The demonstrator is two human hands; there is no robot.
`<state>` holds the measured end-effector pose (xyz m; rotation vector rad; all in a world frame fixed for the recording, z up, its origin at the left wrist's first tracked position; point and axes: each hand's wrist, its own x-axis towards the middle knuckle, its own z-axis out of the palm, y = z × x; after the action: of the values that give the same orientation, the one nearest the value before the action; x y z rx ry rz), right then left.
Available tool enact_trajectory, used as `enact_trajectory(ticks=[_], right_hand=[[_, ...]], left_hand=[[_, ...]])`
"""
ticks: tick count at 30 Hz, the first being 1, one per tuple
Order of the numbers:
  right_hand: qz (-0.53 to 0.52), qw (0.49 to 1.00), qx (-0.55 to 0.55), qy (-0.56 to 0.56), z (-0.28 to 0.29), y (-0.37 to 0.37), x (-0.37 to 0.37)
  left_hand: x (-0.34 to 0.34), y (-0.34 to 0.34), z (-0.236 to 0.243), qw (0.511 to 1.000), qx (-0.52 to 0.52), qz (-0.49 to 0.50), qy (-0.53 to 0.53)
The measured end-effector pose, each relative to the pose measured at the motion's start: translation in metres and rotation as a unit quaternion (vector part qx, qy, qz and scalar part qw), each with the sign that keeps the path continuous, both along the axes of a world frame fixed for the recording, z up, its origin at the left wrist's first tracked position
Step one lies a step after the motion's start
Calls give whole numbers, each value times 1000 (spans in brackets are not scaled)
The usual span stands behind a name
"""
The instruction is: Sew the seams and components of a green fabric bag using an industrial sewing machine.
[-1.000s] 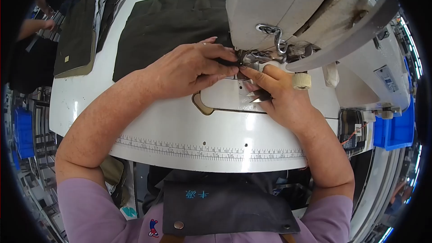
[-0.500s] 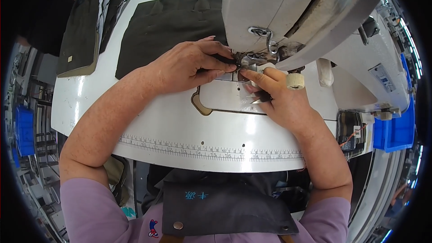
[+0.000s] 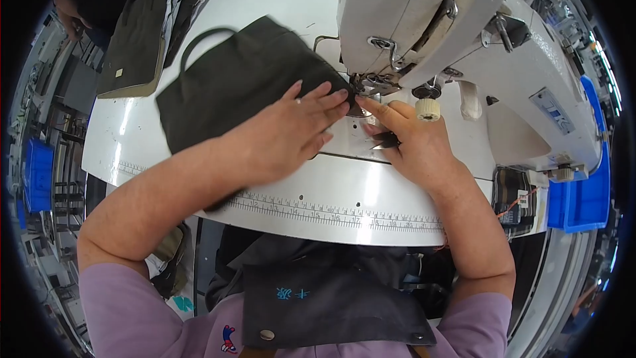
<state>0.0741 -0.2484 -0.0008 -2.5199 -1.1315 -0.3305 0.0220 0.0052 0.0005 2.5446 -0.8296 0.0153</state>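
A dark olive fabric bag (image 3: pixel 245 69) lies slanted on the white sewing table, its blurred loop handle toward the far left. One corner of it reaches under the presser foot of the sewing machine (image 3: pixel 391 20). My left hand (image 3: pixel 285 129) rests on the bag with fingers spread, fingertips close to the needle area. Right of the needle, my right hand (image 3: pixel 417 139) points its index finger at the bag's edge. Tucked in that hand's curled fingers are small dark-handled thread snips (image 3: pixel 386 140), blade sticking out leftward. My left forearm hides part of the bag.
More dark bag pieces (image 3: pixel 136 40) are stacked at the table's far left, near another person's hand (image 3: pixel 66 16). A printed ruler (image 3: pixel 318 215) runs along the front edge. Blue bins (image 3: pixel 580 195) stand at the right, beside striped fabric (image 3: pixel 513 192).
The bag has turned counterclockwise, its handle swinging from the back toward the left. My left hand has gone from pinching near the needle to lying spread on the fabric. My right hand stays nearly in place.
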Motion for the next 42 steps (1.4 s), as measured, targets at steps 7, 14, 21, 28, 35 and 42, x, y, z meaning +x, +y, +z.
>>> enact_trajectory(ticks=[7, 14, 21, 28, 35, 42], right_hand=[[1, 999, -44, 7, 1, 0, -1], [-4, 999, -37, 6, -2, 0, -4], [-12, 999, -34, -9, -1, 1, 1], [-23, 999, 27, 3, -5, -10, 12], [-71, 997, 25, 9, -7, -15, 21], [-89, 995, 31, -22, -8, -18, 21]], left_hand=[[17, 11, 10, 994, 93, -44, -25], [18, 16, -3, 996, 2, -73, -42], [9, 0, -10, 998, 7, 5, -57], [-3, -10, -6, 998, 31, 48, -36], [-33, -33, -13, 995, 40, 93, -25], [-32, -27, -14, 995, 5, 95, -19]])
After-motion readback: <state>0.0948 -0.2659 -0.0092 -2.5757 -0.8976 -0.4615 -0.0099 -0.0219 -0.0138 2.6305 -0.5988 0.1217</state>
